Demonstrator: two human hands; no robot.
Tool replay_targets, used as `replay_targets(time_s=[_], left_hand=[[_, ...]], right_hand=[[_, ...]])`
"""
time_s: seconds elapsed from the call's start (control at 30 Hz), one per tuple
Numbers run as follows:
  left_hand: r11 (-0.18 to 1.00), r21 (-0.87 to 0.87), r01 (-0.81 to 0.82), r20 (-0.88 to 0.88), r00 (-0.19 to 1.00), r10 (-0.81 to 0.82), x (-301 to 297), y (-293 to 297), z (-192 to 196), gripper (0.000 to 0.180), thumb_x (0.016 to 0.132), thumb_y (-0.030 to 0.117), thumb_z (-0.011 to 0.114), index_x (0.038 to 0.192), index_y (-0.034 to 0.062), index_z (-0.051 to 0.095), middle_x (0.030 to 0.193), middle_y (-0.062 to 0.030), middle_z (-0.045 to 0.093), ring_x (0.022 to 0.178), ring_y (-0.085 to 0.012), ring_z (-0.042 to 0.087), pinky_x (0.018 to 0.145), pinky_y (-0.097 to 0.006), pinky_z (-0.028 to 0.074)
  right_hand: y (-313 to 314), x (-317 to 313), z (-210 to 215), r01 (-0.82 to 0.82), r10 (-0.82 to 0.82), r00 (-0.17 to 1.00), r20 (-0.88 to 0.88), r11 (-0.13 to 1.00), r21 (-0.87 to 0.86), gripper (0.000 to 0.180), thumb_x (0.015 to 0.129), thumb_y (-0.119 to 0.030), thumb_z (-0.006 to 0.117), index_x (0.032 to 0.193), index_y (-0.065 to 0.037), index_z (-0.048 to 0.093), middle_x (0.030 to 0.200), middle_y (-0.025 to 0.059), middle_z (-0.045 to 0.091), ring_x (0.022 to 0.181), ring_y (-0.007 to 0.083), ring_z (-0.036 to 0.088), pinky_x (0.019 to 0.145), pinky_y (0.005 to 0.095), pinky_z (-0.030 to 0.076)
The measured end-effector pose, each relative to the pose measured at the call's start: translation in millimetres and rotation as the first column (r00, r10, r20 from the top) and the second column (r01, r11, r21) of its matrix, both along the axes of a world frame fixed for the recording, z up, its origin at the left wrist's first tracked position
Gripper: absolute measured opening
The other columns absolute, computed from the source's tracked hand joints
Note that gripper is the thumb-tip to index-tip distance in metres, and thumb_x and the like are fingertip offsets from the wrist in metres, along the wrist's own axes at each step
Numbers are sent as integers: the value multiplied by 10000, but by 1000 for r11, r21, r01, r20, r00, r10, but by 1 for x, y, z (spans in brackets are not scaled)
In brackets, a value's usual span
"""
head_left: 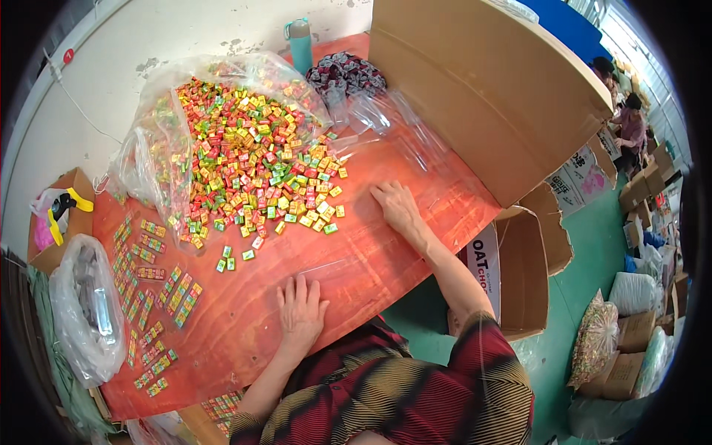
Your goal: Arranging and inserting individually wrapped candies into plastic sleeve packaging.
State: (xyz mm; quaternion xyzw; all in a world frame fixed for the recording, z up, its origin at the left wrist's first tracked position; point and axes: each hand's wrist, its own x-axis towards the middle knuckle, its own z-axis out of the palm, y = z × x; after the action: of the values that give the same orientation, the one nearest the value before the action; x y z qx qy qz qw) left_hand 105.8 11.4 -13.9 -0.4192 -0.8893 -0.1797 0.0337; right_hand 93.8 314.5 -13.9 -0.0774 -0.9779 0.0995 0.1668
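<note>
Resting the left hand [300, 315] palm-down on the red table [245, 326], near its front edge, open and fairly flat, with fingers a little spread and pointing away from the body. Touching or nearly touching, at those fingertips, a faint strip of clear film [319, 265]; cannot tell which. Holding the right hand [399, 209] farther forward and to the right, palm-down and low at the table, with fingers partly extended and close together. Cannot tell whether pinching anything thin beneath them.

Heaped beyond the hands, in great number: small boxes [256, 159], coloured red, yellow, green and orange, with printed faces. Spilling loosely from the mouth of a clear plastic bag [152, 167], tipped at all angles and thinning out toward the front. Lying left of the right hand, near it, at the heap's loose edge. Lying ahead and to the left of the left hand, apart from it, in a few stray pieces. Lined up well to the left of the left hand, in short neat rows [188, 305] of the same boxes, some side by side.

Standing behind the heap: a teal bottle [300, 48], beside a bundled patterned cloth [345, 73]. Rising at the right: a large cardboard box [482, 96].
</note>
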Motion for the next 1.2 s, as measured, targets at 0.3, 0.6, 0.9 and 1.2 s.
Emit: replay_targets(time_s=[0.3,0.6,0.9,1.2], left_hand=[[991,134,17,-165,986,5,-31,0,7,159,746,105,609,880,33,562,1085,-131,522,1036,-327,473,876,-438,394],[993,83,-81,-110,990,90,-28,-64,12,210,727,38,527,931,34,578,1010,-111,539,980,-299,488,835,-396,407],[956,99,-277,-18,960,280,-32,-74,15,332,707,-28,579,1033,8,526,958,-167,476,876,-334,453,779,-444,387],[991,30,-130,-131,982,133,-39,-79,10,418,714,-4,590,1115,-18,472,1049,-190,453,1073,-367,409,900,-447,354]], right_hand=[[-89,58,12,-151,152,987,-58,988,17,99,707,-117,586,796,-79,564,772,86,534,707,272,537,620,382,456],[-113,62,0,-202,202,977,-67,979,0,111,705,-119,599,808,-83,575,775,79,540,738,284,525,645,391,450],[16,11,12,205,-192,963,-190,978,49,231,739,-151,609,960,-85,599,936,124,557,863,316,530,682,428,447],[112,1,1,669,-692,713,-111,719,-189,407,805,-262,566,1144,-53,483,1153,172,494,1060,359,478,809,519,407]])
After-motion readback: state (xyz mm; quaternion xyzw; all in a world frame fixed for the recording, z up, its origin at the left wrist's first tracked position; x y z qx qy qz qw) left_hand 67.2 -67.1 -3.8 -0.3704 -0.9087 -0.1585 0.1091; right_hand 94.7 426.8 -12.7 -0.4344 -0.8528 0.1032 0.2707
